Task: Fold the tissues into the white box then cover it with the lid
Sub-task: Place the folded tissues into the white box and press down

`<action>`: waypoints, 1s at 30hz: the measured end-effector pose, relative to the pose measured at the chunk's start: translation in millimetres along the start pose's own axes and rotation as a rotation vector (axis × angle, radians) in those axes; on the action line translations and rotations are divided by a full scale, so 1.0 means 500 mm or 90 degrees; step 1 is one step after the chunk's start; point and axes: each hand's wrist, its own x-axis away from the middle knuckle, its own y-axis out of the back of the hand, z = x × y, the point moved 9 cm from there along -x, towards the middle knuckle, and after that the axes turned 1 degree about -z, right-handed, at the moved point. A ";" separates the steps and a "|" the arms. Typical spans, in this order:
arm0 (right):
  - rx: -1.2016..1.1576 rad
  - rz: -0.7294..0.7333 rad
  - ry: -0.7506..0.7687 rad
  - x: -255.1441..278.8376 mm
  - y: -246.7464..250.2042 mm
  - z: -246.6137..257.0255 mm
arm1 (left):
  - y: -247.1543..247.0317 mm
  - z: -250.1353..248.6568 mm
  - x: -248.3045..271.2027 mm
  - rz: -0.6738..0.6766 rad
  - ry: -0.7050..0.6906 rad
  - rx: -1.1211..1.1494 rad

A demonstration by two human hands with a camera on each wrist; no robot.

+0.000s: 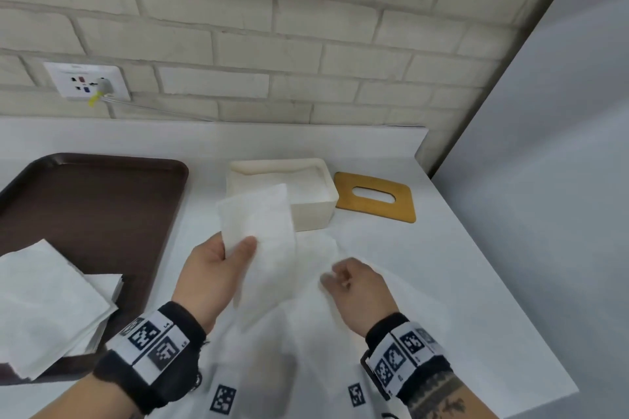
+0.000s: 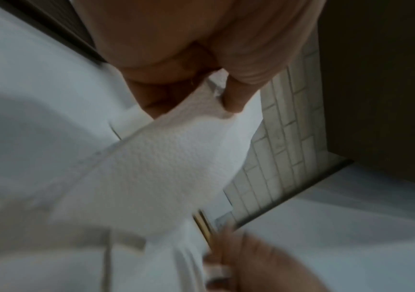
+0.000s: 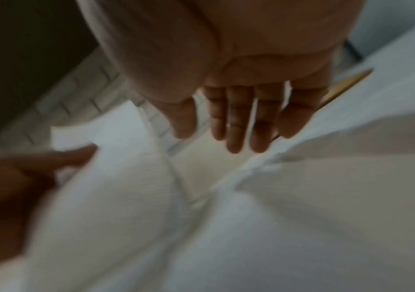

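Observation:
My left hand pinches one end of a white tissue between thumb and fingers and holds it up in front of the white box. The rest of the sheet drapes down onto the table beneath both hands. In the left wrist view the thumb presses the embossed tissue. My right hand hovers just over the draped part, holding nothing; its fingers hang straight in the right wrist view. The box is open-topped and white inside. The wooden lid with its oval slot lies flat to the box's right.
A dark brown tray sits at the left and holds a stack of white tissues. Behind the white table is a brick wall with a socket. A grey wall runs along the table's right edge.

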 end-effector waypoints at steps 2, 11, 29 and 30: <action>0.178 0.022 -0.043 0.007 -0.023 -0.040 | 0.032 0.014 -0.009 -0.014 0.006 -0.012; 0.159 -0.035 -0.010 0.007 0.000 -0.016 | 0.075 0.010 -0.001 -0.041 0.008 -0.030; 0.178 -0.146 0.244 -0.033 0.136 -0.047 | -0.015 0.014 0.006 -0.086 0.025 0.001; 0.152 -0.117 0.303 -0.020 0.131 -0.017 | -0.005 0.008 0.002 -0.111 0.020 0.019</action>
